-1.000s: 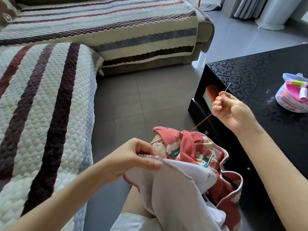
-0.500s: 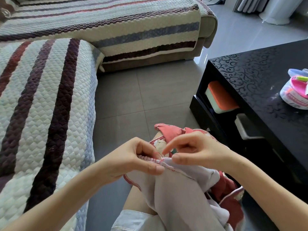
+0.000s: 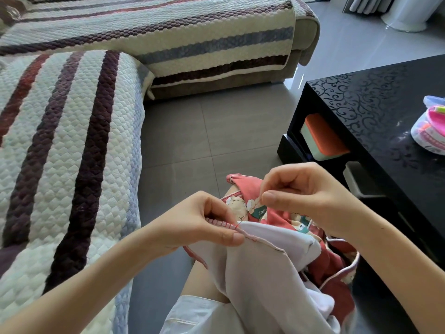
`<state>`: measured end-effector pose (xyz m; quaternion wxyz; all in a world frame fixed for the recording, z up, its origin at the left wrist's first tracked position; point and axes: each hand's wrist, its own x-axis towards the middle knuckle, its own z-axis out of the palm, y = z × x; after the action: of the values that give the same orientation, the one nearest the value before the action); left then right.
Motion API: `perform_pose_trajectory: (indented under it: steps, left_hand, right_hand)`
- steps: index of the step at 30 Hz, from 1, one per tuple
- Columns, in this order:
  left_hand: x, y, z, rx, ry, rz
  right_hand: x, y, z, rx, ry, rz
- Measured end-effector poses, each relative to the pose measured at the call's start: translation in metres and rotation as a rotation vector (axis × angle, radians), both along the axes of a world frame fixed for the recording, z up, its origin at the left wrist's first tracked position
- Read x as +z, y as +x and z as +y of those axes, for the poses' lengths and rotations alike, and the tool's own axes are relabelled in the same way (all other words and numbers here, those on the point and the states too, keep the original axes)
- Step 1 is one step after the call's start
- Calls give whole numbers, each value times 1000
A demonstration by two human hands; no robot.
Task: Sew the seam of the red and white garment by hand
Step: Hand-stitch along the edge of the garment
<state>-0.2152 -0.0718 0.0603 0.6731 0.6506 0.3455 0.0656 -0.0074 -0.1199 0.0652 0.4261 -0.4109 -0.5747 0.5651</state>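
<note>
The red and white garment (image 3: 260, 268) lies bunched over my lap, white lining up, red printed side behind. My left hand (image 3: 204, 225) pinches its pink stitched seam (image 3: 224, 224) between thumb and fingers. My right hand (image 3: 301, 191) hovers just above and right of the seam, thumb and forefinger pinched together on the needle, which is too thin to make out. A red thread (image 3: 248, 214) runs from that pinch down to the seam.
A striped quilted sofa (image 3: 60, 145) fills the left and back. A black coffee table (image 3: 385, 112) stands at right, with a pink sewing kit (image 3: 431, 133) on top and an orange-lidded box (image 3: 322, 138) on its shelf. Grey tiled floor lies between.
My right hand came down from its raised pull of the thread to the seam, then lifted slightly up and right, drawing a short length of thread. My left hand kept its pinch.
</note>
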Motion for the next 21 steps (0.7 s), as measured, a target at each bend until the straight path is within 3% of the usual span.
perform_pose_trajectory:
  steps: [9, 11, 15, 18, 21]
  left_hand:
    - [-2, -1, -1, -6, -1, -1]
    - [-4, -1, -1, 1, -13, -5]
    - [-8, -4, 4, 71, -77, -35]
    - [-10, -5, 8, 85, -102, -35]
    - [-11, -4, 10, 84, -117, -33]
  right_hand:
    - [-6, -3, 9, -171, 46, -120]
    - [-18, -5, 8, -156, 68, -212]
    - [-35, -13, -7, -56, 125, -209]
    - [-48, -15, -17, -91, 182, -394]
    - [-55, -16, -21, -116, 167, -436]
